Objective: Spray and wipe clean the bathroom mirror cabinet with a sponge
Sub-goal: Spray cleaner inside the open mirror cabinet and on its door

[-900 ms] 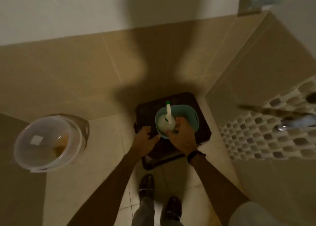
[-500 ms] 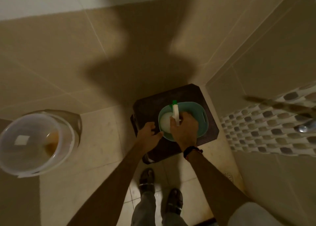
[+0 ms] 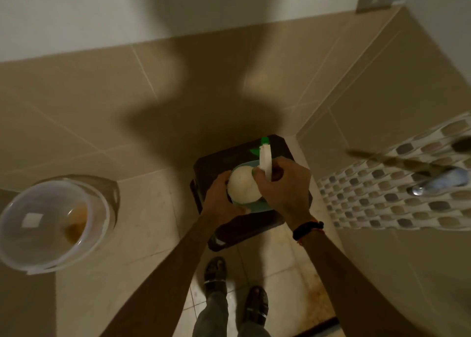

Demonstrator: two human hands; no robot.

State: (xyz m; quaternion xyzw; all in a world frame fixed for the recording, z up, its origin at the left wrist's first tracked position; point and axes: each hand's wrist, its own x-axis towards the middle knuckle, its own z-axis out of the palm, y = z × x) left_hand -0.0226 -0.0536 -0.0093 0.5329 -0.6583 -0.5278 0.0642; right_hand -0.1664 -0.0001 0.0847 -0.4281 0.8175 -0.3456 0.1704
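Spray bottle [image 3: 244, 187] stood upright in teal basket [image 3: 258, 206]; right hand [image 3: 283, 186] gripped its neck, left hand [image 3: 220, 200] touched its side, fingers loose.

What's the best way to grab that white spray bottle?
Grip the spray bottle by the narrow neck under its head, coming from above: it stands upright in the teal basket, its round body wide. The right hand grips there now.

A white spray bottle [image 3: 244, 186] with a green-tipped nozzle stands upright between the hands, its round body against the left hand [image 3: 221, 201], its neck gripped by the right hand [image 3: 285, 183].
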